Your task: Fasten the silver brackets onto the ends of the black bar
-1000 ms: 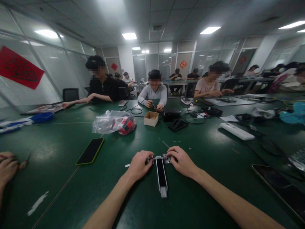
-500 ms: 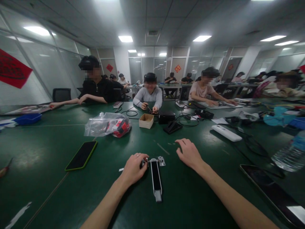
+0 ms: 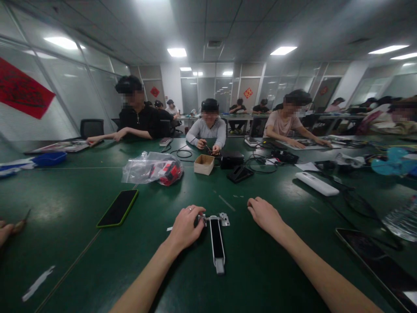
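Observation:
A slim black strip in a white frame (image 3: 217,239) lies lengthwise on the green table, with a grey block at its near end. A metal bracket (image 3: 224,219) with holes crosses its far end. My left hand (image 3: 187,226) is closed on the bracket's left end; thumb and fingers cover most of that side. To the right, apart from the bracket, my right hand (image 3: 265,215) rests low on the table with its fingers curled together. Its fingertips are partly hidden, and I cannot make out anything in them. A small white scrap (image 3: 169,229) lies beside my left hand.
A green-edged phone (image 3: 117,208) and a clear bag with red parts (image 3: 167,171) lie left. Ahead are an open box (image 3: 204,165) and a black stand (image 3: 240,173). Right are a white device (image 3: 316,183), a dark tablet (image 3: 374,261) and a bottle (image 3: 404,219). Co-workers sit opposite.
My right hand's fingers have drawn in from a spread pose to a curl. My left hand stays on the bracket. The view has turned slightly left; another person's hand shows at the left edge.

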The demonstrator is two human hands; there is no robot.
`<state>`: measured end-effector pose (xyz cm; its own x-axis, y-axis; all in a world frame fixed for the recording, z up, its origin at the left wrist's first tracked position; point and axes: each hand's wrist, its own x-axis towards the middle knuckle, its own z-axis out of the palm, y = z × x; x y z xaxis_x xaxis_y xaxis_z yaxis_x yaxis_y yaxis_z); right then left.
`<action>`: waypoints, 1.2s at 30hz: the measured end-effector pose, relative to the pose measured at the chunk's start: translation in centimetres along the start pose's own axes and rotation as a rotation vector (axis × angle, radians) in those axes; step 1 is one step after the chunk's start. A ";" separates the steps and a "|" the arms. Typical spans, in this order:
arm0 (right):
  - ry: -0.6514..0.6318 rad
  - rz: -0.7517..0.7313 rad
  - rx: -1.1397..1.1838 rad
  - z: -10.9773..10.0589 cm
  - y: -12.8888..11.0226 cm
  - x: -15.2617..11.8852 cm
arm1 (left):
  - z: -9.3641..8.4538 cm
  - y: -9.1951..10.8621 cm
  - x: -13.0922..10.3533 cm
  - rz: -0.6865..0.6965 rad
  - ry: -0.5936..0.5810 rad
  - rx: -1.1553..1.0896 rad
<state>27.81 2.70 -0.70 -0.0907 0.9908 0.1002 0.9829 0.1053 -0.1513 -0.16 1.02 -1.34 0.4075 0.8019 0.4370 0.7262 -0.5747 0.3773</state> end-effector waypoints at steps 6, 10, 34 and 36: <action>0.155 -0.227 0.332 0.0 -2.2 -0.6 | -0.5 0.3 0.0 0.061 0.046 0.014; 0.157 -0.365 0.652 0.4 -6.1 -2.5 | -0.8 1.3 -0.2 0.242 0.055 0.027; -0.065 -0.453 0.854 1.0 -7.8 -3.3 | 0.1 2.6 -0.5 0.350 0.054 0.047; -0.053 -0.453 0.838 0.9 -7.9 -3.4 | 0.2 2.5 -0.5 0.340 0.065 0.037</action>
<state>20.20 -1.45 -0.75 -0.4620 0.8413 0.2805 0.4194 0.4860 -0.7668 1.60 -0.77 -0.77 0.5947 0.5526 0.5839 0.5750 -0.8000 0.1715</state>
